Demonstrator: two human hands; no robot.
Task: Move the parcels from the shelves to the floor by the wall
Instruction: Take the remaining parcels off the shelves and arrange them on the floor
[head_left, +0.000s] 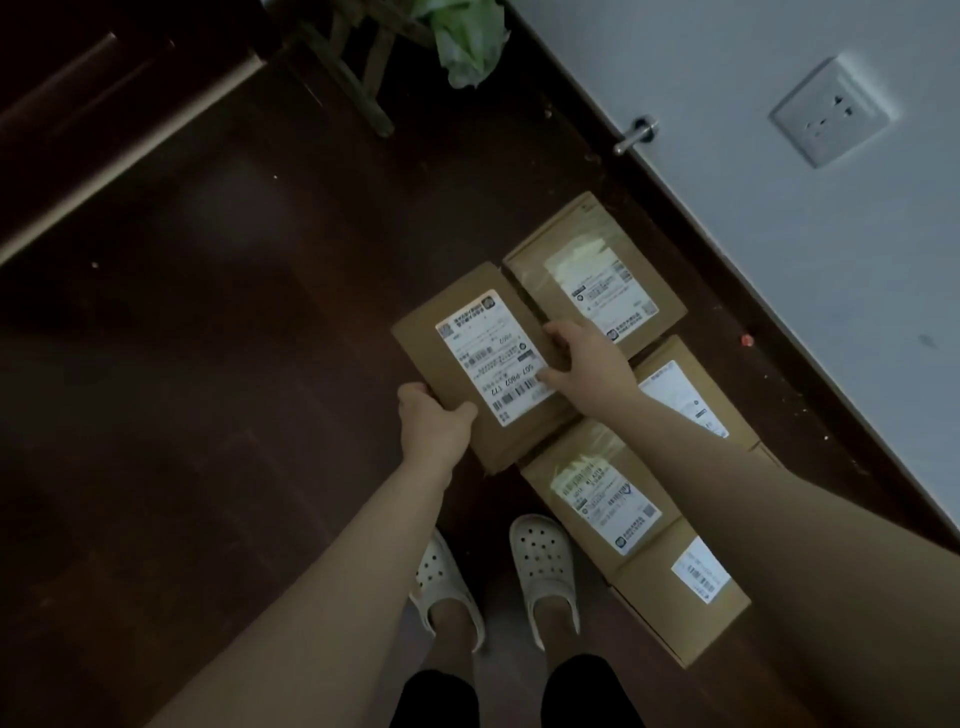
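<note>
I hold a brown cardboard parcel (478, 358) with a white shipping label between both hands, low over the dark floor. My left hand (434, 426) grips its near left corner. My right hand (584, 361) grips its right edge, thumb on the label. Several more labelled parcels lie on the floor along the white wall (779, 218): one at the far end (592, 275), one (685, 395) partly hidden under my right forearm, one (605, 493) just below the held parcel, and one nearest (685, 587).
My feet in white perforated clogs (540, 566) stand just left of the nearest parcels. A metal door stopper (636, 136) juts from the skirting. A wooden stool with a green bag (467, 41) stands at the top. A wall socket (831, 111) is on the wall.
</note>
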